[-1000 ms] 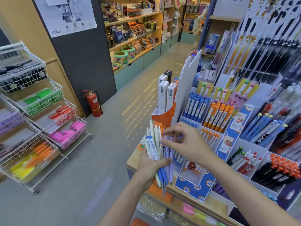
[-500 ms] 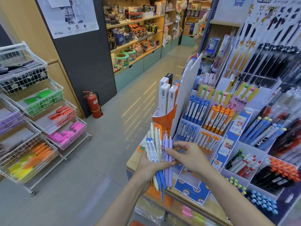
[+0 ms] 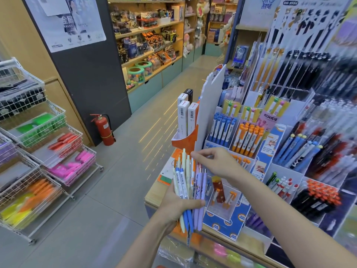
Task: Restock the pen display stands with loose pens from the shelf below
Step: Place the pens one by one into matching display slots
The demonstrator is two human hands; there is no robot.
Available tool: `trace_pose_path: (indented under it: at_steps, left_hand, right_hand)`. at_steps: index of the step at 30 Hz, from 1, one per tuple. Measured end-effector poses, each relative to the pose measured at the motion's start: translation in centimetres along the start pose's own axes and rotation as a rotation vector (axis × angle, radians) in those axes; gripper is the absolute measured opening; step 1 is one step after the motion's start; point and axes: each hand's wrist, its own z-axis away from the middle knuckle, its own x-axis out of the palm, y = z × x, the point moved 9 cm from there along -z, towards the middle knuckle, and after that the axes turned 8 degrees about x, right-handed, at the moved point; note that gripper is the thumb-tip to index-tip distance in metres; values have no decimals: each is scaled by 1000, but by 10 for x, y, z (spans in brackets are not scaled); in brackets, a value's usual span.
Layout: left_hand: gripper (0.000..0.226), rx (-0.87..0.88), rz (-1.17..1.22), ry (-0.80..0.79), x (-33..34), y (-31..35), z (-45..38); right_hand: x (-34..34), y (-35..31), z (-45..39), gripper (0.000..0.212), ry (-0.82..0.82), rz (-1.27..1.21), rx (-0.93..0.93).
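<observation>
Perhaps 9 pens [image 3: 188,187], left hand [image 3: 178,206].

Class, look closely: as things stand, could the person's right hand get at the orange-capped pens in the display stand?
Probably yes. The right hand hovers just in front of the orange-capped pens, nothing stands between them, and their caps stick up free. Its fingers seem to pinch at the bundle of pens, though.

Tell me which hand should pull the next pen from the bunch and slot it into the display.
Right. The right hand already has its fingertips at the pen tops, beside the display stand. The left hand grips the bunch of pens.
</observation>
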Motion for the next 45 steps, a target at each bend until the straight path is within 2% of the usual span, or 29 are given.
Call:
trace_pose_path:
  at_steps: [3, 7, 10, 13, 16, 19, 23, 29, 45]
  left_hand:
    - [67, -12, 8, -1, 2, -3, 2]
    - [66, -46, 13, -8, 0, -12, 3]
    - [65, -58, 17, 17, 2, -17, 1]
    - [62, -51, 14, 24, 13, -19, -6]
    - [70, -45, -5, 12, 31, -20, -14]
    - [66, -32, -19, 7, 48, -22, -19]
    - [63, -28, -25, -4, 65, -25, -23]
    - [67, -32, -19, -8, 69, -29, -28]
    - [62, -40, 36, 11, 63, -26, -34]
  right_hand:
    - [2, 2, -10, 24, 4, 28, 5]
    - [-33, -3, -12, 25, 134, -251, 78]
    - [-87, -17, -3, 14, 288, -335, -35]
    - [-140, 0, 16, 9, 473, -260, -112]
    - [-164, 46, 28, 9, 581, -37, -37]
    - [-155, 85, 32, 12, 591, 168, 11]
    - [-138, 109, 27, 16, 601, 261, -15]
    - [-133, 116, 18, 20, 652, 335, -56]
    - [-127, 109, 9, 17, 648, 406, -103]
